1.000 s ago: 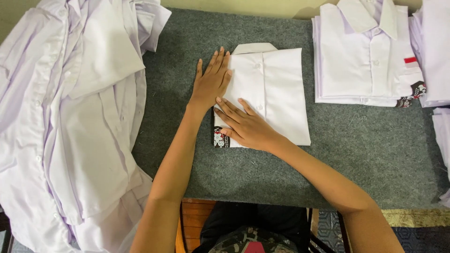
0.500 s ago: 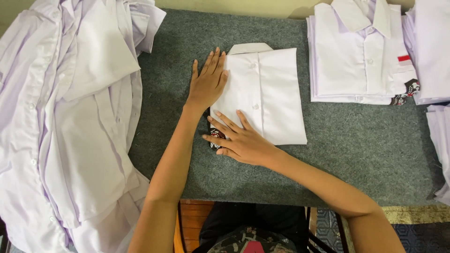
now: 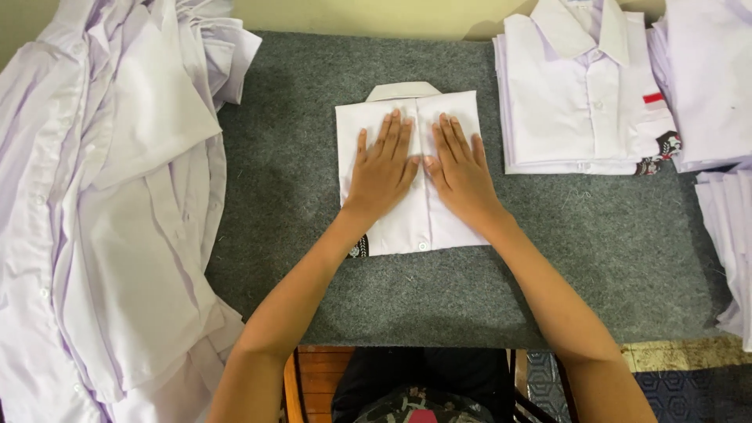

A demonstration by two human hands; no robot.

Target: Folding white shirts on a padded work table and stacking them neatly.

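Note:
A folded white shirt (image 3: pixel 415 227) lies collar-away on the grey felt table (image 3: pixel 298 157) in the middle of the view. My left hand (image 3: pixel 382 168) lies flat on its left half, fingers spread and pointing away from me. My right hand (image 3: pixel 460 172) lies flat on its right half beside the left one, thumbs almost touching. Both palms press down on the cloth and hold nothing. A small dark patterned patch (image 3: pixel 359 248) shows at the shirt's near left corner.
A heap of unfolded white shirts (image 3: pixel 110 211) covers the table's left side. A stack of folded white shirts (image 3: pixel 583 102) sits at the back right, with more folded piles (image 3: pixel 721 78) along the right edge. The wooden floor and a patterned mat show below the table.
My right hand has left the shirt's near left corner and moved onto its right half. My left hand slid to the centre. The shirt now lies square and flat.

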